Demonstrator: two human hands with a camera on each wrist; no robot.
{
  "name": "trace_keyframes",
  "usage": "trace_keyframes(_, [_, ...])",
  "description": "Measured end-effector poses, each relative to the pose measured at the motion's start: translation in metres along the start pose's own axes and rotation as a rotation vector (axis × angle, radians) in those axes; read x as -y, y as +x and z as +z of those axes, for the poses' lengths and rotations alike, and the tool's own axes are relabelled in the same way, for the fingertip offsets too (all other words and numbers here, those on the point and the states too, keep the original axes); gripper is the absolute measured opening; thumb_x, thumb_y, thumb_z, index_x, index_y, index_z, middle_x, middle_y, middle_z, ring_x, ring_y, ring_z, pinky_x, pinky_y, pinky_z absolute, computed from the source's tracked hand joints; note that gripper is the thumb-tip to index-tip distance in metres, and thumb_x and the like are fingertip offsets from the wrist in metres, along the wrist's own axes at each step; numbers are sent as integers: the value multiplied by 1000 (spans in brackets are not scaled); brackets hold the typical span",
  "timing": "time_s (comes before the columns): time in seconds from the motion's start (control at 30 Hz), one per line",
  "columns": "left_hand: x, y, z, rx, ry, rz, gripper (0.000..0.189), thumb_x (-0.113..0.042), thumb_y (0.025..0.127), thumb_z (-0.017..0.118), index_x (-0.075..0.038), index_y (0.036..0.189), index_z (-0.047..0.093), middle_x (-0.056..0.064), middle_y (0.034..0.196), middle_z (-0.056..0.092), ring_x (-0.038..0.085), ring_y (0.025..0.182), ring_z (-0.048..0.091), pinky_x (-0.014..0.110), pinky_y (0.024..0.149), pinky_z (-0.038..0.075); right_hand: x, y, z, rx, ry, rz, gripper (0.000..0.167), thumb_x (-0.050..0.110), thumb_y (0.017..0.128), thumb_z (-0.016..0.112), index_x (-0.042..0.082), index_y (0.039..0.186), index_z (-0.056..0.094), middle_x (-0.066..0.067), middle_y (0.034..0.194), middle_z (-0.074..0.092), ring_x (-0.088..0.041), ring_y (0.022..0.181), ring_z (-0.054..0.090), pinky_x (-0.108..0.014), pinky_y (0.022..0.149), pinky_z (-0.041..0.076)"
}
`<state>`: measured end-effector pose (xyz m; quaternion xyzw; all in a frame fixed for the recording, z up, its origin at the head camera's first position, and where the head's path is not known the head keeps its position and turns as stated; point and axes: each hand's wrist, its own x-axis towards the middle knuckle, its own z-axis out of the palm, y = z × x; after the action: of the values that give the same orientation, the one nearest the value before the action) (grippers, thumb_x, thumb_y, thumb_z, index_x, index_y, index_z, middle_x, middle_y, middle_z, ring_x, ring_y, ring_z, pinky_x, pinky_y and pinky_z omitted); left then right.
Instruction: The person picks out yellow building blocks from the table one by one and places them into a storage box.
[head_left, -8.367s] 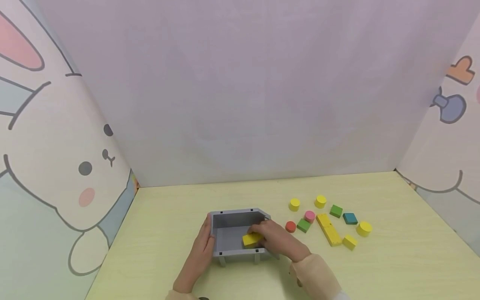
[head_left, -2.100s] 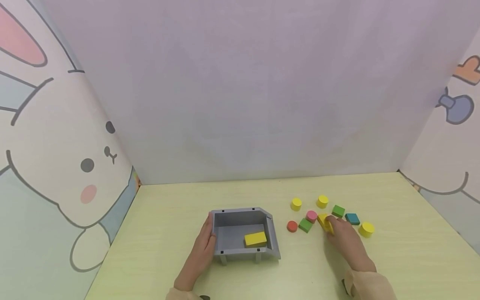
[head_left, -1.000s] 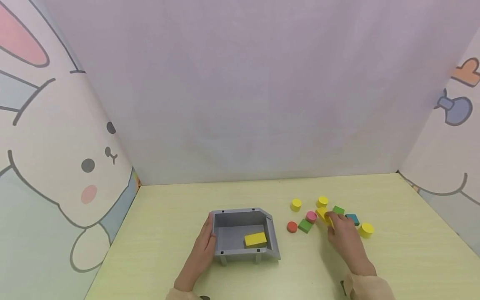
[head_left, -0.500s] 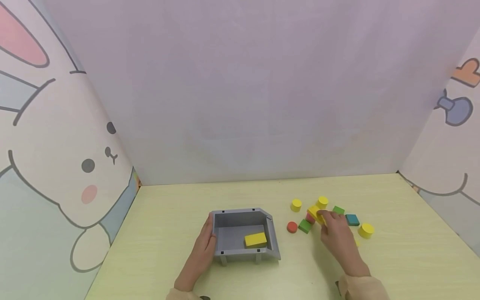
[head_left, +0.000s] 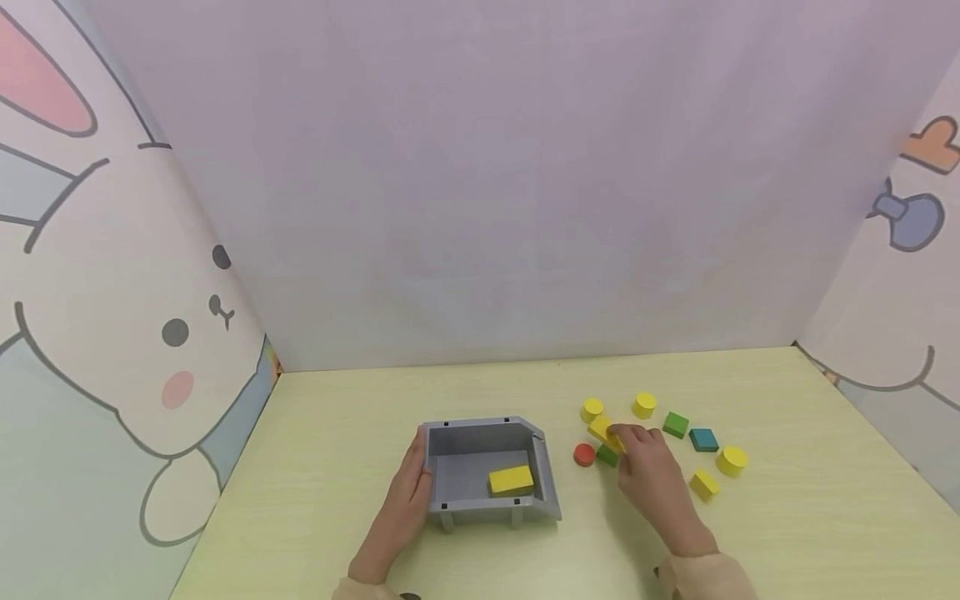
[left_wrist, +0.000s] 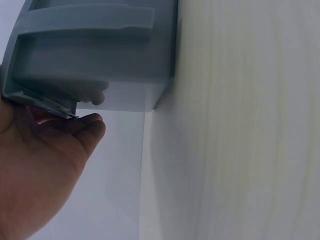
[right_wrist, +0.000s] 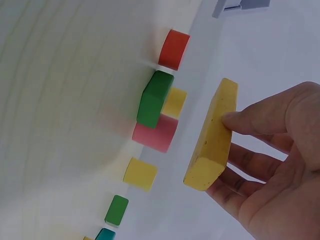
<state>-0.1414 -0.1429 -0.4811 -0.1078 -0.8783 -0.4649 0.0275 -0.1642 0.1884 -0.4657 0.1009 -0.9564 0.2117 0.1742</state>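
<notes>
My left hand (head_left: 403, 500) grips the left end of a grey plastic bin (head_left: 483, 504); in the left wrist view its fingers (left_wrist: 87, 130) bend at the bin's rim. One yellow rectangular block (head_left: 512, 480) lies inside, near the sloped right end. My right hand (head_left: 654, 471) pinches a long yellow block (right_wrist: 214, 135) between thumb and fingers, held above the table. Beneath it a green block (head_left: 607, 456) shows partly. The pink cylinder (right_wrist: 156, 132) beside that is hidden in the head view. A red cylinder (head_left: 584, 454) lies between bin and right hand.
Yellow cylinders (head_left: 644, 406) stand behind and right of my right hand. A second green block (head_left: 676, 425), a teal block (head_left: 704, 440) and a small yellow block (head_left: 704, 485) lie to the right. A pale curtain (head_left: 525, 208) closes off the table's back edge.
My right hand has let go of one yellow block in the bin and picked up the long yellow block from the table. It now carries it leftward. My left hand stays on the bin.
</notes>
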Motion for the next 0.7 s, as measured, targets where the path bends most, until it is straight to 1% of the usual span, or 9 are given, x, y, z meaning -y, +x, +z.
trace_keyframes(0.07, [0,0,0,-3,3,6,55,-4,95,27,-1,146,7,12,154,8,29,142,10,24,114,6,1,0,2,1,-3,-7,36,-12,72,60,3,105,61,-14,104,64,-28,86,54,-39,71,53])
trace_keyframes(0.13, [0,0,0,-5,7,12,55,-4,95,27,0,146,7,13,154,8,30,141,10,32,115,8,3,0,4,-1,-8,-17,36,-12,71,60,3,105,61,-14,104,64,-27,86,54,-38,71,52])
trace_keyframes(0.23, [1,0,0,-7,8,13,55,-4,95,27,0,146,7,13,154,9,30,141,10,36,114,10,6,0,6,-4,-15,-30,36,-11,71,61,3,104,61,-14,102,64,-27,84,54,-37,70,52])
trace_keyframes(0.27, [1,0,0,-7,6,9,55,-4,95,28,0,146,7,12,154,9,29,141,10,36,114,10,7,1,6,-6,-18,-34,36,-11,71,61,3,104,61,-13,101,64,-27,84,54,-37,70,52])
trace_keyframes(0.37, [2,0,1,-8,6,19,55,-4,95,27,1,146,7,14,153,9,30,141,10,40,113,11,9,1,7,-13,-25,-46,36,-11,71,62,4,104,62,-12,98,64,-25,83,54,-36,69,52])
trace_keyframes(0.43, [2,0,1,-9,7,29,54,-4,95,27,2,145,7,16,153,9,32,141,10,45,112,13,11,0,7,-23,-28,-58,36,-12,70,62,4,103,62,-11,96,64,-25,82,53,-35,68,51])
trace_keyframes(0.5, [2,0,1,-7,7,32,54,-4,95,26,1,146,6,17,153,9,32,141,10,47,112,13,12,0,8,-35,-30,-73,36,-12,70,61,4,102,63,-10,95,64,-24,81,53,-34,67,51])
trace_keyframes(0.57, [2,0,0,-5,6,29,54,-4,96,26,1,146,6,16,153,9,31,141,10,45,113,12,14,0,9,-48,-32,-90,36,-12,70,61,4,101,63,-10,95,64,-25,81,54,-34,67,51])
trace_keyframes(0.7, [1,0,0,-4,-3,12,55,-5,96,27,-1,146,6,12,154,8,29,141,10,26,114,7,17,0,10,-73,-34,-128,36,-13,68,61,4,99,64,-10,94,65,-26,82,56,-36,68,52])
